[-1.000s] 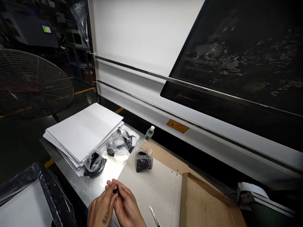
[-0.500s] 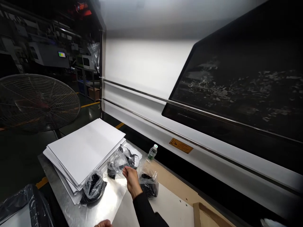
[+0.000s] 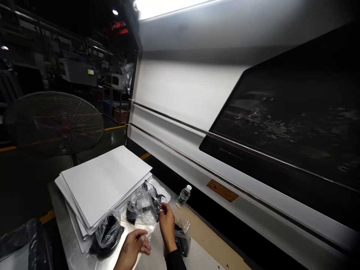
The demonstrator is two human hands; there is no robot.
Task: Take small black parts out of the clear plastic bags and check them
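My right hand (image 3: 167, 226), in a black sleeve, reaches to the right edge of a clear plastic bag (image 3: 142, 207) of small black parts, its fingertips closed on the plastic; what exactly they pinch is partly hidden. Lower and to the left, my left hand (image 3: 133, 245) hovers over the metal table, fingers apart and bent, slightly blurred, holding nothing. An open bag of black parts (image 3: 107, 233) lies to its left. Another bag of black parts (image 3: 182, 239) stands just right of my right wrist, partly covered by it.
A stack of white sheets (image 3: 109, 183) covers the table's left part. A water bottle (image 3: 183, 195) stands beyond my right hand. The large white machine (image 3: 180, 93) with a dark window runs along the far side. A floor fan (image 3: 66, 129) and a black-lined bin (image 3: 36, 243) are at left.
My left hand has come up into view from the bottom edge. The right hand has shifted slightly right and down to the bag's edge. The camera view has tilted up.
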